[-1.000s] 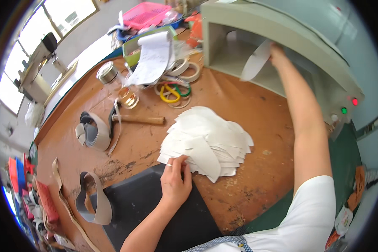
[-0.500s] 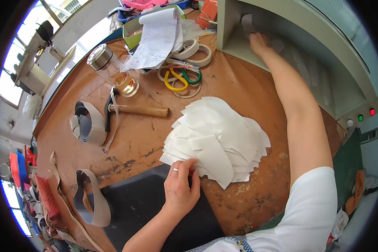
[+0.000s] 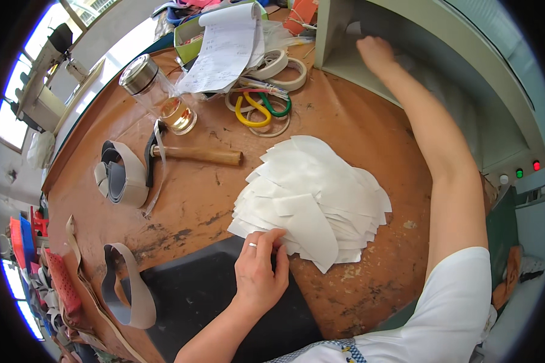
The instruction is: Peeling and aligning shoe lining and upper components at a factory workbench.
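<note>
A fanned pile of thin white cut pieces (image 3: 321, 181) lies at the middle of the table, with a curved piece (image 3: 312, 233) on top. My left hand (image 3: 261, 266), a ring on one finger, rests at the pile's near left edge over a black sheet (image 3: 218, 290). Its fingers are loosely curled, and whatever is under their tips is hidden. At the upper right my right hand (image 3: 376, 54) reaches into the opening of a pale grey-green machine (image 3: 393, 42). That hand is closed, its fingertips hidden. A white piece (image 3: 353, 28) shows inside, just beyond it.
A hammer (image 3: 200, 155), rolled grey strips (image 3: 124, 175) and a looped strip (image 3: 140, 296) lie left. Farther back are a glass bottle (image 3: 175, 115), scissors (image 3: 254, 112), tape rolls (image 3: 290, 75) and a notepad (image 3: 224, 48). The machine has indicator lights (image 3: 519, 173).
My right hand has curled in the machine opening, and its forearm has swung right. Less of the white piece beyond it shows. My left hand stays put; the view has shifted slightly.
</note>
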A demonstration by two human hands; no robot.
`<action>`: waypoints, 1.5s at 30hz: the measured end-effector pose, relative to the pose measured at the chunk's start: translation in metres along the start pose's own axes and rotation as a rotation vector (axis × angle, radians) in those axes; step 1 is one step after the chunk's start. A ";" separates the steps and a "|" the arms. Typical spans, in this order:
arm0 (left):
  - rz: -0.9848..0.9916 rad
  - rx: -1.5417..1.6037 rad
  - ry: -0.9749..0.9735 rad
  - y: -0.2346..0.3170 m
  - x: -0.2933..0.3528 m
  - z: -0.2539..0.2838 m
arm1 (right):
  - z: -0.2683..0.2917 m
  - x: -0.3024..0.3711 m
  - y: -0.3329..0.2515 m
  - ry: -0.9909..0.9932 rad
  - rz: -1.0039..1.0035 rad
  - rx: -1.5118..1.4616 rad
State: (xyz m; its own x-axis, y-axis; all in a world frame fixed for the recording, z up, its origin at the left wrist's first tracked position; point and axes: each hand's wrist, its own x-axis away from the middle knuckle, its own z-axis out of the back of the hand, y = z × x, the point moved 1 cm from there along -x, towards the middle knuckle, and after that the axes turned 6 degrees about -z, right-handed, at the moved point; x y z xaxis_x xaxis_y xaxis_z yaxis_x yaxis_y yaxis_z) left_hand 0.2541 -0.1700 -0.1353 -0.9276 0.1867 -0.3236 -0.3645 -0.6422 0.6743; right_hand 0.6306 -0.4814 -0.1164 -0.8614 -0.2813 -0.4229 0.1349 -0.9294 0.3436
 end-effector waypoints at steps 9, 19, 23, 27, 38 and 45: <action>-0.006 -0.009 0.000 0.000 0.004 0.000 | 0.050 0.097 0.010 -0.090 -0.359 -0.327; -0.013 0.028 0.031 -0.003 0.005 -0.005 | 0.047 0.219 0.134 -0.138 -0.630 -0.274; -0.010 0.009 0.038 -0.004 0.008 -0.003 | 0.043 0.217 0.128 -0.267 -0.359 -0.116; -0.020 0.013 0.038 -0.001 0.007 -0.005 | 0.018 0.222 0.149 -0.220 -0.276 -0.092; -0.029 0.003 0.059 -0.002 0.004 -0.003 | 0.035 0.206 0.135 -0.226 -0.607 -0.067; -0.003 0.024 0.050 -0.004 0.007 -0.004 | 0.041 0.198 0.142 -0.137 -0.727 -0.215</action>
State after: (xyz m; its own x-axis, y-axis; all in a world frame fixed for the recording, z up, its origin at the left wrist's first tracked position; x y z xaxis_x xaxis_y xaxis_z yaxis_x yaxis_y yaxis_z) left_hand 0.2499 -0.1691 -0.1430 -0.9213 0.1513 -0.3582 -0.3701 -0.6237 0.6885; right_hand 0.4591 -0.6590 -0.1173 -0.8212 0.4368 -0.3672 -0.4078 -0.8993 -0.1577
